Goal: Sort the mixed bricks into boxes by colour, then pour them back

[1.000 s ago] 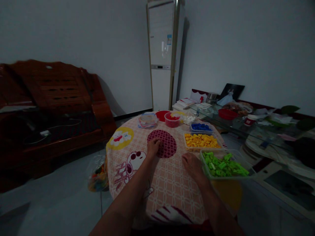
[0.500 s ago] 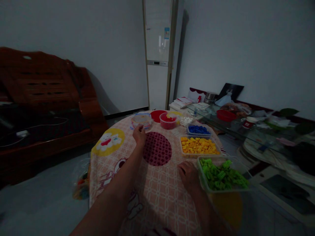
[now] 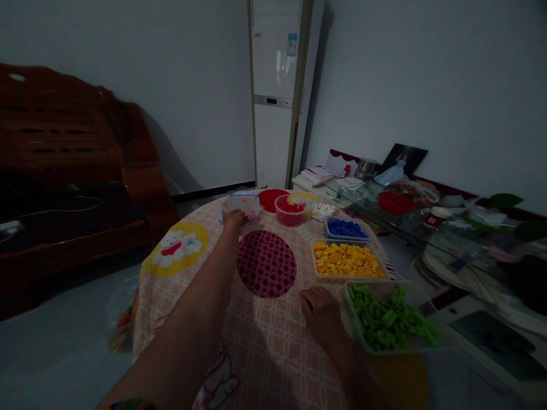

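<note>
My left hand point(image 3: 234, 217) reaches out to the far side of the table and is at the near side of a clear plastic box point(image 3: 245, 200) with a blue-edged rim. Its fingertips are too dark and small to show whether they grip the box. On the cloth lies my right hand point(image 3: 317, 303) with its fingers curled in; I see nothing in it. Just to its right stands a clear box of green toy bricks point(image 3: 387, 319). Beyond that hand is a clear box of yellow toy bricks point(image 3: 346, 260).
Farther back are a box of blue pieces point(image 3: 346, 228), white pieces point(image 3: 323, 212), a round tub with red pieces point(image 3: 291, 210) and a red disc point(image 3: 272, 199). A patterned cloth point(image 3: 273, 341) covers the table. A cluttered glass table point(image 3: 363, 199) stands at the right, a wooden bench point(image 3: 141, 176) at the left.
My left hand has moved a little left and forward, up against the clear box. My right hand still rests on the cloth. The whole view has shifted slightly.
</note>
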Demonstrator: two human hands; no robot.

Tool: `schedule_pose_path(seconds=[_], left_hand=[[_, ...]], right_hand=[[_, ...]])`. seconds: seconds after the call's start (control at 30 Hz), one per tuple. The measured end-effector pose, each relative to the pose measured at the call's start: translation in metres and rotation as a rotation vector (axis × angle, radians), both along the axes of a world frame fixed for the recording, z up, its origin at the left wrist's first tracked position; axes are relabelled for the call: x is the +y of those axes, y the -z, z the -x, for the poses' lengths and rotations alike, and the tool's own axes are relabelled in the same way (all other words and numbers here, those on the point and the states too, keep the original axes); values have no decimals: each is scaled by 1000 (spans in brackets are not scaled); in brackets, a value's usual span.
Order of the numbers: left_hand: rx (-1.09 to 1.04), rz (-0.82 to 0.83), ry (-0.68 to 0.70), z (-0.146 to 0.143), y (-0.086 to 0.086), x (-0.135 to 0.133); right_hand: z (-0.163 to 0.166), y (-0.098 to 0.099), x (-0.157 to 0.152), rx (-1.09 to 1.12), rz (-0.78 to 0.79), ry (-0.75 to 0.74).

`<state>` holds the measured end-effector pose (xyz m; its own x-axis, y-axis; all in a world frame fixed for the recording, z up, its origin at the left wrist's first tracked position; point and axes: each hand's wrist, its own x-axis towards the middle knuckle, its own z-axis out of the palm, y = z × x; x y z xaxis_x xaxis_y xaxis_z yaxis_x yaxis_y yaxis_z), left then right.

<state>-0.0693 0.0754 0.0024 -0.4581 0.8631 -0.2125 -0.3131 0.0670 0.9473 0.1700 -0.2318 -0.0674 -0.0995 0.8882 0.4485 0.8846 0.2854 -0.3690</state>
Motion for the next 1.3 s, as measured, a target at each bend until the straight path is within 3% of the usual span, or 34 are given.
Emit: schedule_pose_path(seconds=[0.17, 0.6, 0.87, 1.0, 1.17, 1.3], left_hand=[[-44, -49, -4, 0, -13, 0], [220, -186, -199, -18, 0, -31], [422, -403, -140, -47, -19, -38], [400, -441, 31, -71, -27, -40], [458, -443, 278, -96, -22, -48], [693, -480, 199, -116, -26, -54]], right_hand=[[1, 5, 2, -5, -16, -9], [2, 4, 0, 25, -34, -6], [3, 11, 3, 3, -56, 17], [4, 8, 2, 11, -67, 14], [6, 5, 1, 5, -67, 23], [8, 11, 2, -18, -99, 32]])
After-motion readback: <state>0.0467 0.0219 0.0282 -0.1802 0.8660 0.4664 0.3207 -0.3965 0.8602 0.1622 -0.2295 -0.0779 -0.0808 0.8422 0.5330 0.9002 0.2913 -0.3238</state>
